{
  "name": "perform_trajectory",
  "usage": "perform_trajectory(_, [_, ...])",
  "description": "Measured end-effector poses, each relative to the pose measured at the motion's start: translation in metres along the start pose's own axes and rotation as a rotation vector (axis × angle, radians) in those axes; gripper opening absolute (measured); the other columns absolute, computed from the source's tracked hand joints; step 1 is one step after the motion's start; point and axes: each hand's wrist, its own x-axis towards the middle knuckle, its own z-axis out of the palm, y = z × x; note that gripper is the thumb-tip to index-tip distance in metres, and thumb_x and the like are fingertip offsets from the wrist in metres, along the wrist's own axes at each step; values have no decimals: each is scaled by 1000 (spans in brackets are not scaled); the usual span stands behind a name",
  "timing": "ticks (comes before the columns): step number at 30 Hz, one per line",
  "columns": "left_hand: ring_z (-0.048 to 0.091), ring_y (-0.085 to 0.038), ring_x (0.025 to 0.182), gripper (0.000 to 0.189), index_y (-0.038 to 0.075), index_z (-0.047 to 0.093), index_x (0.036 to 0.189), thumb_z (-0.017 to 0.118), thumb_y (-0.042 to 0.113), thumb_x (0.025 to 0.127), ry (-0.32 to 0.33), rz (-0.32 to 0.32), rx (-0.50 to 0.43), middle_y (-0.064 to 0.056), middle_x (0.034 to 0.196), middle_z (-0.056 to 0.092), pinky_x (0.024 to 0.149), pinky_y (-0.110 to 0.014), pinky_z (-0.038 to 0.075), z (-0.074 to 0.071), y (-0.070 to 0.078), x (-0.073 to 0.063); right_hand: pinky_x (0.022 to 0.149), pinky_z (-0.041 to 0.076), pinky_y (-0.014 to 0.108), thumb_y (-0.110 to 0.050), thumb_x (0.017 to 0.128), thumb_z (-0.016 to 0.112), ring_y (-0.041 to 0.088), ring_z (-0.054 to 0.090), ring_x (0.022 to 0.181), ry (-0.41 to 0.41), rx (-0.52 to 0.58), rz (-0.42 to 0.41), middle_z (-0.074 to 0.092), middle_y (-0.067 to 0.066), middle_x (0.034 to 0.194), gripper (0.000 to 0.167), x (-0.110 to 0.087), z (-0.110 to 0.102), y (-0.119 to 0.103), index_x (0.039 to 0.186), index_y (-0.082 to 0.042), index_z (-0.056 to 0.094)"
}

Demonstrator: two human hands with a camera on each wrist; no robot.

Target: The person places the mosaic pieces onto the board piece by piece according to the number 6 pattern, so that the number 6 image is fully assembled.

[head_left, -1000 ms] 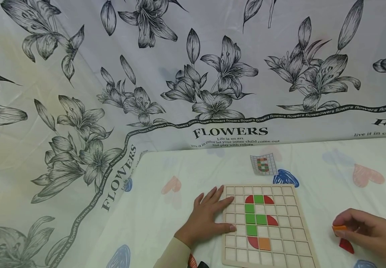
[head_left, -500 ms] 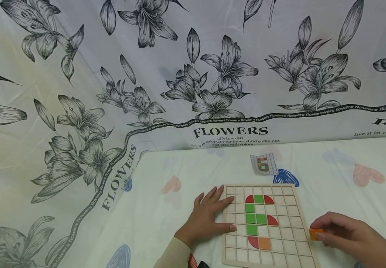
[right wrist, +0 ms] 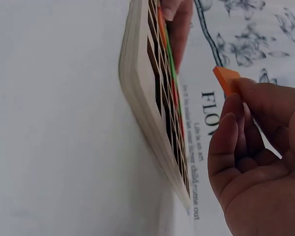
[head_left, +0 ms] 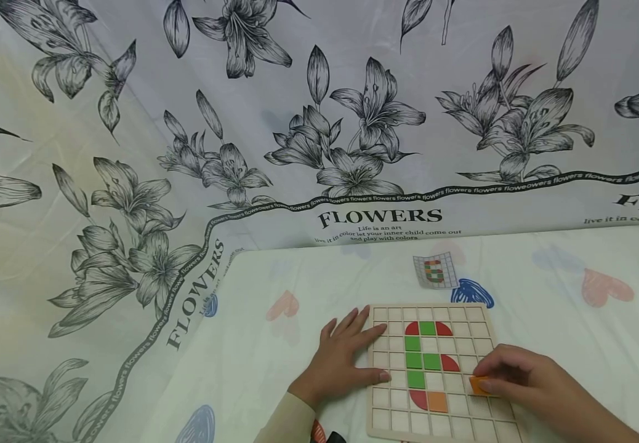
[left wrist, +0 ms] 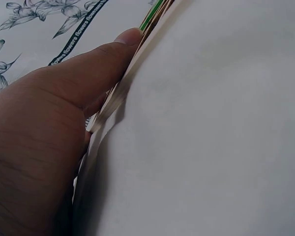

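A wooden grid board (head_left: 370, 400) lies on the white cloth. Set into its squares are red quarter-circle tiles (head_left: 412, 329), green square tiles (head_left: 412, 360) and one orange square tile (head_left: 438, 402). My left hand (head_left: 336, 360) rests spread at the board's left side, with the thumb on its edge, as the left wrist view also shows. Above the board's right part, my right hand (head_left: 535, 381) pinches another orange square tile (right wrist: 227, 80) between thumb and fingertips. In the right wrist view this tile is tilted and apart from the board; the other fingers curl towards the palm.
Behind the board lies a small pattern card (head_left: 436, 271) showing a coloured grid figure. A flower-printed sheet (head_left: 297, 221) hangs beyond the cloth's far edge. A dark object (head_left: 335, 437), partly cut off, sits at the bottom near the left forearm.
My right hand has moved left with the orange tile, from the cloth to over the board. A red tile seen beneath that hand earlier is out of sight. The left hand stays put.
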Motion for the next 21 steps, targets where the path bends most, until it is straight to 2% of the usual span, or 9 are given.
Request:
perform_trajectory(4, [11,-18,165,86,42,47,166,70,78,91,3,6,-7,9,179,18,125,-66,10,0,0,0,78,58,24,-9,103,77,14,66,89,-7,-19,16,73,-1,107,10,12,7,-6,110,-15,77])
perform_trajectory(10, [11,-18,165,86,42,48,166,70,77,91,-2,6,-18,9,179,19,125,-66,9,0,1,0,80,56,24,-12,100,80,14,63,89,26,-83,165,72,-3,110,7,27,19,-12,106,-16,79])
perform_trajectory(13, [12,-19,165,86,41,48,166,70,77,92,-2,9,-9,8,179,19,125,-67,11,0,1,1,77,55,25,-13,98,82,17,61,87,44,-100,220,71,-3,107,6,31,25,-14,103,-16,79])
perform_trajectory(21, [13,-20,165,86,40,48,166,72,75,91,-6,5,1,6,179,20,125,-67,12,-2,2,1,75,53,27,-10,98,82,17,59,88,70,-155,290,70,-5,104,9,33,34,-17,101,-17,80])
